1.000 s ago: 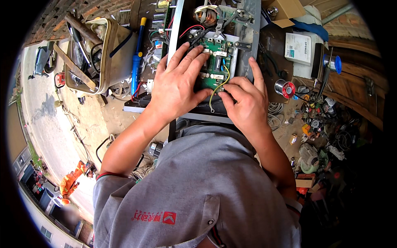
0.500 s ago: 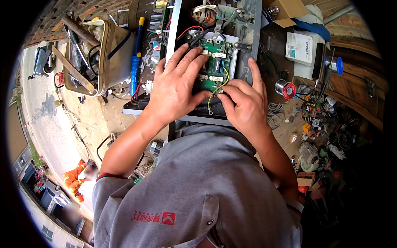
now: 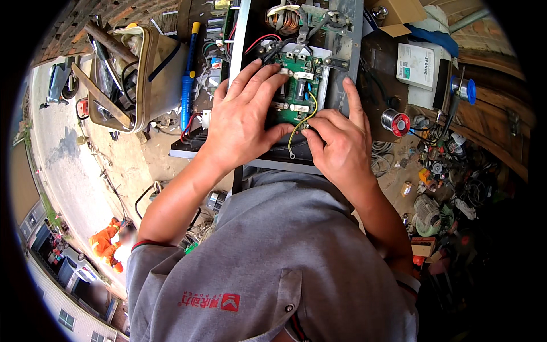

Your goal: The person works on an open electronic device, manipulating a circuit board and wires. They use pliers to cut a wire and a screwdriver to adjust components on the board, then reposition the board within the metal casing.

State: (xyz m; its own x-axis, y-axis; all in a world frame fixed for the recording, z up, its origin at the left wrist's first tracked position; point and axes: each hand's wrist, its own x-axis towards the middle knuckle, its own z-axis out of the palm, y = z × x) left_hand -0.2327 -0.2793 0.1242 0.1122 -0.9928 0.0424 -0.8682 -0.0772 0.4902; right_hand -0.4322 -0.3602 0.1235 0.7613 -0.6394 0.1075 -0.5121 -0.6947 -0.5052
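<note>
A green circuit board [image 3: 288, 117] with white and black components lies inside an open metal-framed machine housing [image 3: 243, 23]. My left hand [image 3: 239, 122] rests over the board's left side, fingers stretched out and slightly apart, its thumb near the lower edge. At the lower right corner, my right hand [image 3: 342, 139] has thumb and bent fingers pinched together, while its index finger points forward. Whatever is in that pinch is too small or hidden to make out. A yellow-green wire [image 3: 313, 108] curves between the hands and ends in a ring terminal [image 3: 292, 155] below the board.
Above the board sits a copper coil [image 3: 283, 23] with thick cables. On the left stand a bucket [image 3: 165, 74] of tools and a long blue tool [image 3: 186, 100]. A solder spool [image 3: 395, 122], a white box [image 3: 416, 65] and a blue spool [image 3: 467, 91] are at right.
Both hands keep their places on the board, with hardly any finger movement. The view has shifted slightly. Far off at the left, the person in orange has changed posture a little.
</note>
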